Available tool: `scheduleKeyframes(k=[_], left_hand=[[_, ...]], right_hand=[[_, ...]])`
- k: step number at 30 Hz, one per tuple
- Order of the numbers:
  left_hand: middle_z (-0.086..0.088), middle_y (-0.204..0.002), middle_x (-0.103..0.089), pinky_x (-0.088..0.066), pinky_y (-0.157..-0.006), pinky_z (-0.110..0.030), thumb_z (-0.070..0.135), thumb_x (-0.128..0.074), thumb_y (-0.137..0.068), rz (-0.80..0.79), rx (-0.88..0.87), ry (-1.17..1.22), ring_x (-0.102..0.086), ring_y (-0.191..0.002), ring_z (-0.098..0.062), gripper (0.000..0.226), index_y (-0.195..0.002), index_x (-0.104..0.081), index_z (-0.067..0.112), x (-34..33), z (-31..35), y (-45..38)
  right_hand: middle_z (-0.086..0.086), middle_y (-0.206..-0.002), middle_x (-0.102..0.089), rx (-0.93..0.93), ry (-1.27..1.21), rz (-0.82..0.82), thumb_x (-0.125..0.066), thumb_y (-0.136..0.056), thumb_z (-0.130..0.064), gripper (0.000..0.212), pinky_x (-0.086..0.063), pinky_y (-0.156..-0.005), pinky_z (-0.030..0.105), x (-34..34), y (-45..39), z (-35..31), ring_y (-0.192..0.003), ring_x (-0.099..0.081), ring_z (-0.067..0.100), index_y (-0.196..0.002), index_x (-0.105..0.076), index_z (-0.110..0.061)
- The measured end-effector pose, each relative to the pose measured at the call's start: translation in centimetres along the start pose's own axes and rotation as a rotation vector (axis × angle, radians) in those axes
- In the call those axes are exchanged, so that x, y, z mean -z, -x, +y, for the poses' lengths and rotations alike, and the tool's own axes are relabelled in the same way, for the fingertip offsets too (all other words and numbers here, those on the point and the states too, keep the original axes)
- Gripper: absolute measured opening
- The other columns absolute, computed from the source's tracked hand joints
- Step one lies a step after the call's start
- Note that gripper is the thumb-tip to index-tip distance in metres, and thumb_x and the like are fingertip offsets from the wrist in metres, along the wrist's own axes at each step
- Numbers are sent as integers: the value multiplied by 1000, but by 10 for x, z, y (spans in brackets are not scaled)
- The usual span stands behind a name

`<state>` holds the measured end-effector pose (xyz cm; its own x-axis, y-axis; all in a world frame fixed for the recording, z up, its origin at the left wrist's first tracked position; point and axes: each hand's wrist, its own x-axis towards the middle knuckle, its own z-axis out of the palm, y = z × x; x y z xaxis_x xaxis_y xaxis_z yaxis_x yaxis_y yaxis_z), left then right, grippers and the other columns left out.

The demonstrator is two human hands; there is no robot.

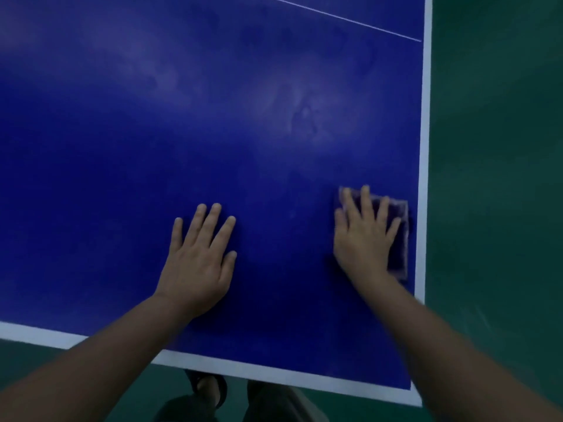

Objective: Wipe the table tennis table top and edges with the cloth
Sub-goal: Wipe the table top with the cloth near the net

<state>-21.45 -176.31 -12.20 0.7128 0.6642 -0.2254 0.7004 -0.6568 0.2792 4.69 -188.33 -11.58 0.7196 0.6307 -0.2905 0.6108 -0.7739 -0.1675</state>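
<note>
both hands [195, 266] [362, 239] flat, fingers spread — right presses cloth [399, 239] on blue table [213, 117]; green floor [493, 178].

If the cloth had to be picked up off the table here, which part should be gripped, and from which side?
Judging by its pose, the right border of the cloth. The right hand lies flat over its left and middle, leaving only that strip bare. It lies flat on the table, so pinch from above, coming in from the white side line.

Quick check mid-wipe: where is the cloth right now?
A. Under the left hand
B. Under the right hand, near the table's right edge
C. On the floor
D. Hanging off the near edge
B: the cloth lies flat under the right hand beside the white side line, while the left hand rests bare on the table.
</note>
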Motion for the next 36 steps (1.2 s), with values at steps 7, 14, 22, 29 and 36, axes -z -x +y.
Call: scheduleKeyframes(k=[7, 14, 22, 29, 36], left_hand=[[-4, -166, -5, 5, -122, -49, 49, -18, -97, 28, -8, -12, 8, -152, -19, 67, -157, -20, 19, 0, 13, -40], [-5, -166, -7, 5, -122, -49, 46, -19, -99, 16, -54, -18, 7, -153, -19, 64, -156, -21, 18, 7, 10, -65], [-6, -166, -6, 1, -123, -49, 43, -21, -98, 2, -114, -25, 6, -153, -21, 63, -157, -20, 20, 25, -8, -106], [-6, -166, -6, -1, -123, -51, 44, -23, -99, -11, -172, -7, 6, -153, -23, 63, -157, -21, 18, 26, -7, -135], [-6, -165, -7, 2, -122, -50, 45, -21, -99, -12, -205, -7, 5, -153, -24, 63, -156, -20, 19, 30, 10, -167]], right_hand=[[-1, -166, -18, 362, 60, 82, -27, -105, -47, 50, -6, -118, 64, -12, -50, -98, -152, -11, 37, -154, -27, -39], [-8, -165, -20, 470, 113, -72, -23, -103, -51, 51, -8, -119, 62, -10, 25, 3, -153, -10, 30, -153, -26, -44], [-1, -168, -6, 134, -5, 51, -25, -105, -48, 52, 1, -116, 68, -4, -80, -114, -152, 1, 38, -156, -17, -41], [-6, -163, -26, 309, 47, -5, -31, -103, -48, 49, -11, -117, 66, -17, 15, -44, -152, -17, 33, -152, -32, -42], [-7, -168, 1, -194, -46, 52, -20, -106, -50, 53, 6, -118, 64, 24, -125, -55, -153, 10, 31, -157, -8, -44]])
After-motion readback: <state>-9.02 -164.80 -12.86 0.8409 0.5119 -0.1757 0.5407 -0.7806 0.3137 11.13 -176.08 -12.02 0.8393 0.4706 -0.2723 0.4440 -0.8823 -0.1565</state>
